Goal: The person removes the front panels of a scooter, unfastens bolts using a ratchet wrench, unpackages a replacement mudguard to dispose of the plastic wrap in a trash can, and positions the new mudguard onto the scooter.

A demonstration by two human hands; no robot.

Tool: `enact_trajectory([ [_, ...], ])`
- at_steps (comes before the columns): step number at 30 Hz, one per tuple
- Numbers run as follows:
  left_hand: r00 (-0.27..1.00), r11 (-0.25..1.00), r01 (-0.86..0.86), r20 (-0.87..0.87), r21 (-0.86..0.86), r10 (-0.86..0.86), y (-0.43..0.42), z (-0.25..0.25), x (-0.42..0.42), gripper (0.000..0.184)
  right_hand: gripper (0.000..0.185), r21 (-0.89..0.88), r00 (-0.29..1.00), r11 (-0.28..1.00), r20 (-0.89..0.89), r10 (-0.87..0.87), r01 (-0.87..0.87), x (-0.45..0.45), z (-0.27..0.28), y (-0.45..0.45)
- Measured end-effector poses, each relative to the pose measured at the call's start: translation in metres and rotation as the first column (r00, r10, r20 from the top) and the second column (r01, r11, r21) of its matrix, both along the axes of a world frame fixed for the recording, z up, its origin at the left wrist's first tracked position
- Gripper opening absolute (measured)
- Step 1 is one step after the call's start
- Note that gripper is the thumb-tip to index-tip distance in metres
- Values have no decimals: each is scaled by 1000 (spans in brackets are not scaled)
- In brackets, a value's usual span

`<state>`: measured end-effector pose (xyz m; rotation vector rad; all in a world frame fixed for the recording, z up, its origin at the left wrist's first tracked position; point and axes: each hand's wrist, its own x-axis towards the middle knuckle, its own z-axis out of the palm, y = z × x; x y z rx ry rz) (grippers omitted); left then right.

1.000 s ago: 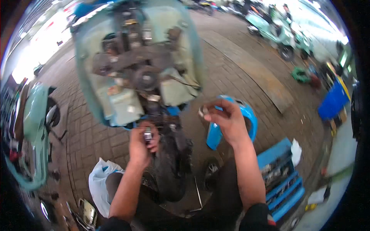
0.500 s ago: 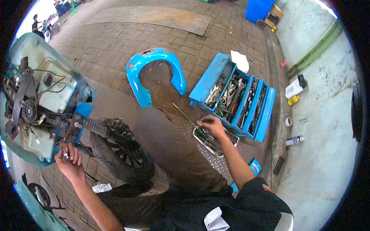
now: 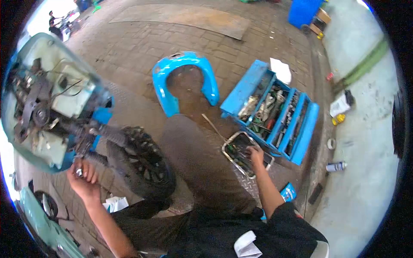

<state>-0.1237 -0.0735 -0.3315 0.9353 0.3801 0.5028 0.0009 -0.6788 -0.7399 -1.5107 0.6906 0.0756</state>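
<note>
My left hand (image 3: 85,179) is closed around a shiny metal socket (image 3: 79,173), just below the front fork of a scooter. The scooter's light-green front panel (image 3: 36,49) and its exposed wiring are on the left, with the black wheel (image 3: 144,165) beside my leg. My right hand (image 3: 255,155) is over a metal-rimmed tray (image 3: 226,157) of small tools and parts, its fingers bent together and pointing down into it. Blur hides what is between those fingers. A thin rod (image 3: 214,127) leans out from the tray's far left corner.
A blue toolbox (image 3: 249,81) stands open behind the tray, its compartments full of wrenches. To its left lies a blue curved body panel (image 3: 163,86). A spray can (image 3: 336,166) and a tape roll (image 3: 331,144) are along the wall. A person (image 3: 54,26) is far back left.
My right hand has moved from above the tray's far left edge to over its inside, rightward and down. My left hand still grips the socket. The whole view has shifted slightly.
</note>
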Motion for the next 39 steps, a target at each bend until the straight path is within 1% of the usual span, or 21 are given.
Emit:
enact_trajectory([
  [1,1000,998,-20,-23,-51,19,-13,8,-1,21,19,-45,989,992,88,120,-117,5,46,15],
  [3,999,967,35,34,-252,-27,-33,9,-5,22,15,398,992,917,121,-22,-28,21,76,43],
  [4,988,910,134,129,-392,-90,-40,5,-8,21,17,446,995,895,94,-28,-17,23,125,68],
  [8,983,780,105,185,-617,14,-120,19,-9,17,20,678,944,684,327,47,-269,13,290,157],
  [12,972,710,-31,144,-703,184,-180,28,-9,19,20,582,791,539,495,359,-609,-29,398,219],
  [14,973,874,56,224,-484,62,-198,29,-21,23,23,526,752,541,397,525,-656,-54,415,252],
  [15,929,891,206,368,-404,-48,-199,17,-29,29,26,671,779,449,329,533,-591,-66,407,271],
  [16,928,895,193,372,-402,-33,-204,15,-36,29,29,794,793,346,259,551,-499,-76,393,284],
  [17,978,988,126,176,-92,-109,-211,13,-41,29,29,794,780,332,263,568,-510,-82,388,288],
  [18,994,966,109,-52,236,-99,-216,12,-46,30,32,911,770,247,108,629,-330,-89,384,294],
  [19,993,916,113,-19,385,-115,-218,8,-50,28,35,976,712,181,-43,701,-120,-96,379,300],
  [20,991,844,109,6,525,-132,-216,2,-55,27,35,978,685,170,-39,727,-124,-103,375,307],
  [22,987,731,132,-22,670,-158,-209,-12,-72,24,36,961,751,255,-244,614,104,-117,362,316],
  [24,983,721,107,36,684,-179,-199,-26,-94,17,33,752,589,-196,-298,751,630,-124,287,315],
  [25,992,723,67,34,687,-123,-192,-29,-105,17,31,954,593,130,-272,758,271,-118,319,317],
  [26,995,710,27,49,704,-87,-184,-30,-119,17,30,902,584,393,-223,781,-180,-114,336,320],
  [28,995,636,-102,87,765,55,-161,-33,-146,17,25,907,604,361,-164,780,-219,-107,321,322],
  [30,919,678,-372,148,633,366,-145,-34,-177,19,22,862,647,431,-172,743,-266,-97,332,327],
  [34,454,378,-858,169,349,875,-91,-61,-243,17,26,828,688,455,-121,715,-328,-59,347,326],
  [36,168,202,-808,-112,554,979,-67,-116,-288,14,25,809,730,429,0,683,-401,-34,349,325],
  [39,121,537,-407,-539,739,834,-69,-234,-352,17,25,710,770,498,98,630,-498,-2,351,332],
])
